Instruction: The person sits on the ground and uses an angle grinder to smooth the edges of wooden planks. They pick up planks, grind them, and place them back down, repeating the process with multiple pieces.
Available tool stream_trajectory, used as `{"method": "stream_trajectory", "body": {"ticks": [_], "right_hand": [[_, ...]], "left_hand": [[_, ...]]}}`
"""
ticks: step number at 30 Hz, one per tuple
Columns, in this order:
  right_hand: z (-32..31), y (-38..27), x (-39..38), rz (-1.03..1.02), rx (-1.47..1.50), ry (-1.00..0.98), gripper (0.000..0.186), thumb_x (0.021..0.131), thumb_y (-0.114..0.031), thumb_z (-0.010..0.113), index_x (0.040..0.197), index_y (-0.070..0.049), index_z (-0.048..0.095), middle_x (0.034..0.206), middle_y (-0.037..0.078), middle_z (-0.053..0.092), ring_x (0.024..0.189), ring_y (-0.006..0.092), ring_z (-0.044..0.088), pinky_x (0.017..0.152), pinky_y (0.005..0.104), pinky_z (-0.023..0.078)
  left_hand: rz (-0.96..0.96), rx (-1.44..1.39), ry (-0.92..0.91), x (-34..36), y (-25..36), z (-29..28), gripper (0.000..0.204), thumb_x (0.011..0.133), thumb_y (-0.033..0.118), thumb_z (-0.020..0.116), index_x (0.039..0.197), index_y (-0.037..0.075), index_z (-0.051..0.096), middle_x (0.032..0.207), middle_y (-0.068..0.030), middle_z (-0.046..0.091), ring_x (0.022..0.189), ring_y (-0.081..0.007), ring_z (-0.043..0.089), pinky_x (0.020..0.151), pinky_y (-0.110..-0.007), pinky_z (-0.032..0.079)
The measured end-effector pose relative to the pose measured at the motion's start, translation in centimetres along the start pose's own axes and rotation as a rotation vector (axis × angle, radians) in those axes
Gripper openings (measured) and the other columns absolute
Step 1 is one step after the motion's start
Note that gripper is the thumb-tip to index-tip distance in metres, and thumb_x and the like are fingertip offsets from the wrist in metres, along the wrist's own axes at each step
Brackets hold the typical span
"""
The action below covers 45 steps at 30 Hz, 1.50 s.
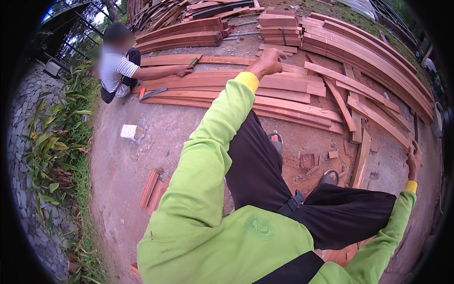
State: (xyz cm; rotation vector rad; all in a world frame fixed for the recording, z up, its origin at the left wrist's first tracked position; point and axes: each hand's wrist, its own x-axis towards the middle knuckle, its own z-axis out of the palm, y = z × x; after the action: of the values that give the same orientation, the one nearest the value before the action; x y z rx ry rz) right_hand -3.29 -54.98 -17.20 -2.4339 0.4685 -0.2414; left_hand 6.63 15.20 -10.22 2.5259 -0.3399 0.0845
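two bare hands up, arms spread. left hand [270,62] is over the laid-out reddish boards [283,84], fingers partly bent; can't tell if it's closed on anything or touching wood. right hand [414,160] is at the outer end of a long plank [378,119], fingers pointing up; can't tell if it's gripping or just beside it. that plank lies slanted at right, inner end near the laid-out boards. co-worker [116,71] crouches at left in a striped top, one arm out over the boards, green tool [193,61] at the hand. try square [153,93], orange handle, dark blade, lies on the boards nearby. white block [131,132] on the ground, red square frame [308,161] near the sandaled feet. big timber stack [366,59] upper right.
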Motion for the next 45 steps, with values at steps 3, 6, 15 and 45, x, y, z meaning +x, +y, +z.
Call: {"method": "stream_trajectory", "body": {"ticks": [3, 6, 15, 45], "right_hand": [[1.5, -4.6, -3.3, 0.001, 0.135, 0.179, 0.040, 0.100, -0.023, 0.053, 0.139, -0.015, 0.052, 0.088, 0.005, 0.064, 0.061, 0.0044, 0.050, 0.046, 0.0215, 0.040], [0.0, -5.5, -2.5, -0.064, 0.133, 0.113, 0.039, 0.101, -0.025, 0.052, 0.140, -0.019, 0.053, 0.083, 0.003, 0.062, 0.059, 0.0036, 0.049, 0.045, 0.0211, 0.039], [1.6, -9.5, -3.0, -0.334, -0.217, 0.231, 0.039, 0.099, -0.036, 0.055, 0.125, -0.009, 0.064, 0.112, 0.012, 0.070, 0.104, 0.0184, 0.065, 0.092, 0.0305, 0.049], [0.2, -3.1, -0.2, -0.309, -0.012, 0.028, 0.042, 0.100, -0.034, 0.054, 0.135, -0.010, 0.056, 0.075, -0.005, 0.049, 0.055, 0.0033, 0.036, 0.048, 0.0210, 0.032]], "left_hand": [[0.112, -0.039, 0.049, -1.2, 2.2, -0.7, 0.045, 0.071, 0.002, 0.066, 0.116, 0.003, 0.067, 0.093, -0.0149, 0.070, 0.085, -0.0223, 0.068, 0.076, -0.032, 0.054], [0.420, -0.175, 0.091, -4.0, 8.1, 0.7, 0.039, 0.077, 0.006, 0.066, 0.116, 0.003, 0.066, 0.092, -0.0131, 0.070, 0.084, -0.0210, 0.068, 0.074, -0.032, 0.054], [0.868, -1.254, -0.671, -19.2, 20.4, 0.2, 0.097, 0.065, 0.070, 0.075, 0.121, -0.008, 0.056, 0.102, -0.0180, 0.064, 0.094, -0.0299, 0.063, 0.079, -0.038, 0.050], [0.598, -0.026, -0.513, -10.0, 14.5, 0.9, 0.049, 0.078, 0.038, 0.074, 0.099, -0.004, 0.061, 0.091, -0.0229, 0.065, 0.090, -0.0391, 0.063, 0.077, -0.045, 0.051]]}}
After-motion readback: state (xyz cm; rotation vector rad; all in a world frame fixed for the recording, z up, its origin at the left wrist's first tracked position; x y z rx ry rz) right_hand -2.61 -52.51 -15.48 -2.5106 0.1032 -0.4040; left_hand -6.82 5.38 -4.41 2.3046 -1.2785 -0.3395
